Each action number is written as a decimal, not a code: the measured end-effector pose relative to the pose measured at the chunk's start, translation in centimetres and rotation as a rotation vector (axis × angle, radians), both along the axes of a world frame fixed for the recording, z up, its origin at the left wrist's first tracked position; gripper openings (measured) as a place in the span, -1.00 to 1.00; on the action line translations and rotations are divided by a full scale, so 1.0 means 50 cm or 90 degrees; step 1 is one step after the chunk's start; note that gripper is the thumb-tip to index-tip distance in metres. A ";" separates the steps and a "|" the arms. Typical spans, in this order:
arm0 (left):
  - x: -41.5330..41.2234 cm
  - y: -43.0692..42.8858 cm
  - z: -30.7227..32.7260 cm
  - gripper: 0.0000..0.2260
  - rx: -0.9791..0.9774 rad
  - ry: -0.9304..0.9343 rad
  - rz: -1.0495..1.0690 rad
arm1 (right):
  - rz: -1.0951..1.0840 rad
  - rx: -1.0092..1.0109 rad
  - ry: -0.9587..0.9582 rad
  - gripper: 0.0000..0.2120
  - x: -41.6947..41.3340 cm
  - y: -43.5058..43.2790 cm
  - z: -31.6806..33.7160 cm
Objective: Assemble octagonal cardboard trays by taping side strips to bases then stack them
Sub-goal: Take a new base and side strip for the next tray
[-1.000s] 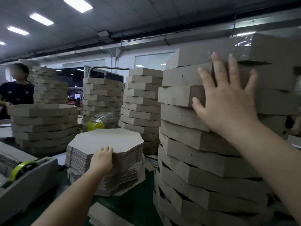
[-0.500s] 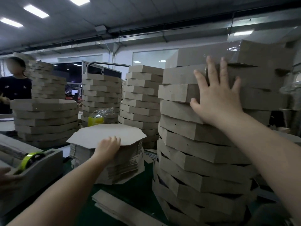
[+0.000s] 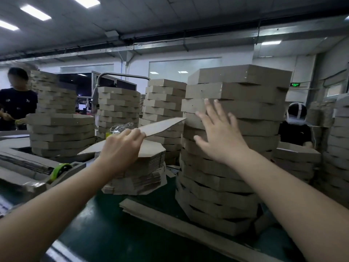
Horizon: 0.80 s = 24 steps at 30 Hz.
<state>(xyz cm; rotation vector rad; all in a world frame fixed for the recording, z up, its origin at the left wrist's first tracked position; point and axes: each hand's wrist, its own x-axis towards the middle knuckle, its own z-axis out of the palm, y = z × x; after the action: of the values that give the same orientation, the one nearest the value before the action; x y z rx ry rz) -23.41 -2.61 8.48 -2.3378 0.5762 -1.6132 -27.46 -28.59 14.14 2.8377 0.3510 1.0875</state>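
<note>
- the person's bare left hand (image 3: 120, 146): slim, with rounded knuckles and smooth skin across the back.
- the bare left forearm (image 3: 56, 205): smooth and uncovered along its whole visible length, from the wrist to the lower left edge of the view, looking broader near the camera.
- the person's bare right hand (image 3: 221, 137): long slender fingers (image 3: 211, 111) with short nails that catch the light at the tips.
- the bare right forearm (image 3: 292, 195): skin only from the wrist to the lower right corner, smooth, slightly blurred.
</note>
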 end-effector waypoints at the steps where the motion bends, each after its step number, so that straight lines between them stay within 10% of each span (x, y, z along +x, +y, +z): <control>1: -0.041 0.004 -0.003 -0.75 0.007 -0.044 -0.024 | 0.026 0.046 0.020 -0.40 -0.016 0.008 -0.012; 7: -0.250 0.007 -0.059 -0.76 0.110 -0.153 -0.125 | 0.291 0.866 0.242 -0.37 -0.124 0.025 -0.039; 10: -0.305 -0.009 -0.102 -0.76 0.140 -0.152 -0.197 | 0.375 1.154 0.153 -0.78 -0.167 -0.008 -0.057; 16: -0.329 -0.062 -0.144 -0.57 0.188 0.213 -0.368 | 0.230 1.147 0.033 -0.75 -0.279 -0.072 -0.156; 21: -0.264 -0.184 -0.132 -0.51 -0.275 0.494 -0.337 | 0.258 1.029 -0.039 -0.78 -0.417 -0.108 -0.237; 24: -0.201 -0.223 -0.109 -0.47 -0.424 0.460 -0.303 | 0.310 1.042 -0.013 -0.78 -0.478 -0.129 -0.270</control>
<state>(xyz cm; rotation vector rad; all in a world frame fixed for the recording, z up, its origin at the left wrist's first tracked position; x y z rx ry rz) -33.43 -13.78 3.02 -3.5483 0.8869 -1.1737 -51.35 -35.06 0.62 4.1620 0.1192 2.2726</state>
